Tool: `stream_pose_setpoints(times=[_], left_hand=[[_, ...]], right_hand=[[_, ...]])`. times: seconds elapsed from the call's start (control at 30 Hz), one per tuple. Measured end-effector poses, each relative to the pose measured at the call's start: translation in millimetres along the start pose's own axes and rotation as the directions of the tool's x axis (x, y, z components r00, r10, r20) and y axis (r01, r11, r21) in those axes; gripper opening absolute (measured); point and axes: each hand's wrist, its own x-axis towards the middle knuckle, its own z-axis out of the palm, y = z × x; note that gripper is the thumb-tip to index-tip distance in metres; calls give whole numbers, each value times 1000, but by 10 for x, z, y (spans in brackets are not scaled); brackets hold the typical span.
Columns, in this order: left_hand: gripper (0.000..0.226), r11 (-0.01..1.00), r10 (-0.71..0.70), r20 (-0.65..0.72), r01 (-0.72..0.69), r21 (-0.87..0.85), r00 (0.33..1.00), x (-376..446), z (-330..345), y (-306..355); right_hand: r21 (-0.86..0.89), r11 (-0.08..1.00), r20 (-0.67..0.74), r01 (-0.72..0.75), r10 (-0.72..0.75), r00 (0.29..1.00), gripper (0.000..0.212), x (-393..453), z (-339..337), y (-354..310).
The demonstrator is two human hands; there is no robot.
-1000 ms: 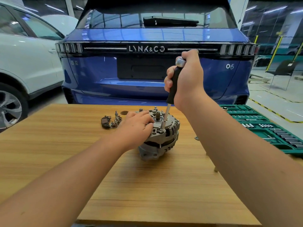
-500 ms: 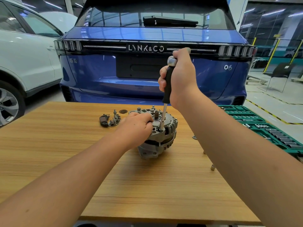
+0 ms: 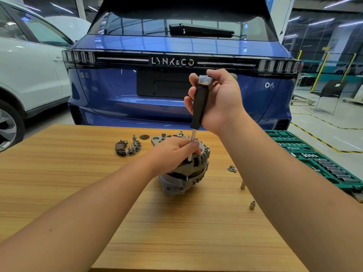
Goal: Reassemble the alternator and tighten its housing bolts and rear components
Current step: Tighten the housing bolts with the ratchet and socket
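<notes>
Gripping grey finned alternator (image 3: 184, 173) left hand (image 3: 172, 152), right hand (image 3: 218, 99) fingers clasping driver (image 3: 198, 108)

A blue car (image 3: 176, 91) is filling the upper centre, a white car (image 3: 29, 75) is sitting at the left edge, and yellow posts (image 3: 322, 69) are standing upper right.

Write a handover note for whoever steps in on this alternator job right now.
Right hand grips the black-handled driver, shaft upright, tip down at a housing bolt on the near edge of the grey metal alternator.
Left hand holds the alternator's top steady on the wooden table.
Done: housing halves sit together.
Left: the dark rear parts lie loose to the left; small screws and two sockets to the right; green socket case beyond.
</notes>
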Motion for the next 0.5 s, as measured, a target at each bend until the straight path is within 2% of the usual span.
stream_pose_setpoints(times=[0.1,0.17,0.23,0.3,0.37,0.43,0.5], left_hand=[[40,1000,-2,27,1,10,1000,17,27,-33],[40,1000,-5,23,4,6,1000,20,17,-44],[37,1000,2,22,-2,30,1000,16,15,-39],[37,999,-7,29,6,37,1000,15,25,-35],[37,999,-22,30,21,35,999,10,42,-28],[37,999,-27,20,26,36,999,4,59,-21],[35,1000,-21,-4,21,14,1000,-7,75,-23]], right_hand=[[46,999,78,-10,7,997,15,-27,-72,19],[54,998,133,35,-42,990,13,-61,-97,55],[2,991,170,130,-129,977,16,-100,-103,102],[-126,950,191,287,-261,946,17,-140,-92,155],[-317,814,233,487,-431,872,14,-165,-80,198],[-538,550,324,639,-565,759,13,-181,-79,225],[-657,277,458,701,-593,663,13,-194,-87,212]])
